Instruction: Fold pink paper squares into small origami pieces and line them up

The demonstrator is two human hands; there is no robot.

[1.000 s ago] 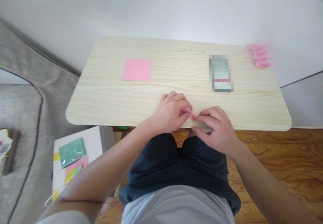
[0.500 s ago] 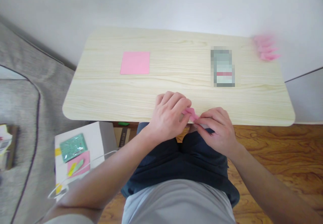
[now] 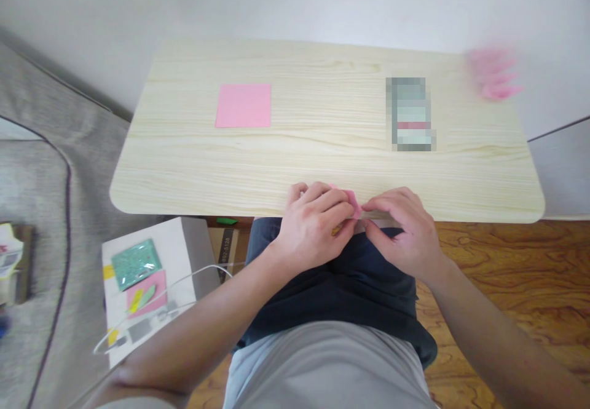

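A small folded piece of pink paper (image 3: 354, 202) is held at the table's front edge. My left hand (image 3: 316, 221) is closed on it, with the fingers curled over the paper and the thumb below; most of the paper is hidden under them. My right hand (image 3: 405, 230) is just to the right, its index fingertip at the paper's right end. A small gap shows between that hand's index finger and thumb, and nothing is plainly gripped there.
On the pale wooden table (image 3: 295, 150) lie a flat pink paper square (image 3: 244, 106), a pixelated phone-like item (image 3: 412, 114) and a blurred cluster of pink folded pieces (image 3: 495, 75). A white box (image 3: 193, 243) at lower left bears a green packet (image 3: 135, 264) and a white cable (image 3: 203, 269).
The right thumb and index finger have parted from their pinch on the paper's right end. My left hand has shifted slightly right and covers more of the paper. The view has tilted a little.
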